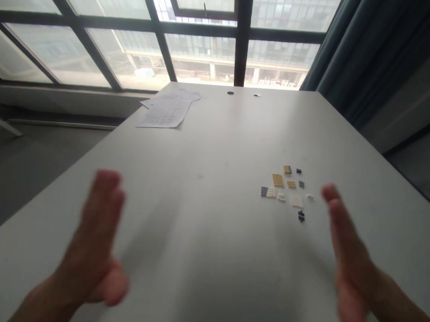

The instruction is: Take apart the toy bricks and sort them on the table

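My left hand (95,246) is raised over the table's left side, fingers stretched out and thumb apart, holding nothing. On the right, my right hand (352,259) is held up the same way, palm turned inward, and it too is without anything in it. Both are a little blurred. Nearest to the right hand lies a loose group of small building bricks: tan bricks (278,180), a white brick (272,193) beside a grey brick (264,191), a flat white piece (297,201) and a black piece (301,216). Neither hand touches them.
The white table (212,218) reaches back to a window with dark frames (243,35). Printed paper sheets (169,111) lie at its far left. Two round holes, one of them a dark hole (230,93), sit near the back edge. A dark curtain (347,48) hangs at the right.
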A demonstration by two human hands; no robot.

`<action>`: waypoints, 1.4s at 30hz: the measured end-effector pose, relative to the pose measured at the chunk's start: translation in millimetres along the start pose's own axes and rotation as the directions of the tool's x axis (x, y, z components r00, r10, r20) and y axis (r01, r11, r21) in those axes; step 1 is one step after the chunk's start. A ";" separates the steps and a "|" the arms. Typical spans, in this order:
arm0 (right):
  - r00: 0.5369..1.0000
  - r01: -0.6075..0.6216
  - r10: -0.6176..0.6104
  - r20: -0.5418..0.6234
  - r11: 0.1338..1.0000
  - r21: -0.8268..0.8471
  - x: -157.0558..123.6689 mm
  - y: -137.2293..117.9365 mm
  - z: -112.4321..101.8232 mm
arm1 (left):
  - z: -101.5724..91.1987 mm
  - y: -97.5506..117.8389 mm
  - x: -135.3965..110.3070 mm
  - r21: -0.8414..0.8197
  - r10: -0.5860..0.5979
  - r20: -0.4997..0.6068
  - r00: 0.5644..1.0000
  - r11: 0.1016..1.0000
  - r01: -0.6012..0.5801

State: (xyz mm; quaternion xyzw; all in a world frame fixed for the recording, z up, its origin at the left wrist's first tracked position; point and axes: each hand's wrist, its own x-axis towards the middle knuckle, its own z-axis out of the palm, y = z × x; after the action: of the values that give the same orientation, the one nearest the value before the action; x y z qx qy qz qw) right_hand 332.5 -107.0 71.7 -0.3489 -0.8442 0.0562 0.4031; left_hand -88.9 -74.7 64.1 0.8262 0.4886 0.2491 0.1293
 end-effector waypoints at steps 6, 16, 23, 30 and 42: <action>0.798 0.180 -0.144 0.586 0.984 -0.002 -1.4 -12.0 66.1 | 67.3 21.4 13.9 0.165 0.364 0.413 0.835 0.872 -0.461; 0.671 -0.013 -0.033 0.741 0.998 0.056 -13.3 -0.7 88.2 | 84.2 10.1 12.2 0.129 0.267 0.539 0.799 0.911 -0.392; 0.678 -0.007 -0.035 0.734 0.999 0.053 -13.6 -0.8 89.5 | 84.4 13.4 12.0 0.118 0.253 0.532 0.808 0.923 -0.367; 0.684 -0.002 -0.037 0.729 0.999 0.053 -11.6 -1.4 87.9 | 83.9 12.7 12.2 0.119 0.258 0.538 0.802 0.919 -0.376; 0.841 0.040 -0.016 0.541 0.999 -0.031 -23.4 -2.1 98.7 | 84.3 8.9 6.9 0.164 0.320 0.426 0.846 0.892 -0.420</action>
State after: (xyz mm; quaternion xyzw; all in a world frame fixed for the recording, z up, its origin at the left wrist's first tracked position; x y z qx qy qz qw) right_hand 270.5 -105.0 -8.5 -0.3148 -0.9295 0.1289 0.1423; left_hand -34.2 -70.6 -0.9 0.9475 0.3106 0.0372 0.0668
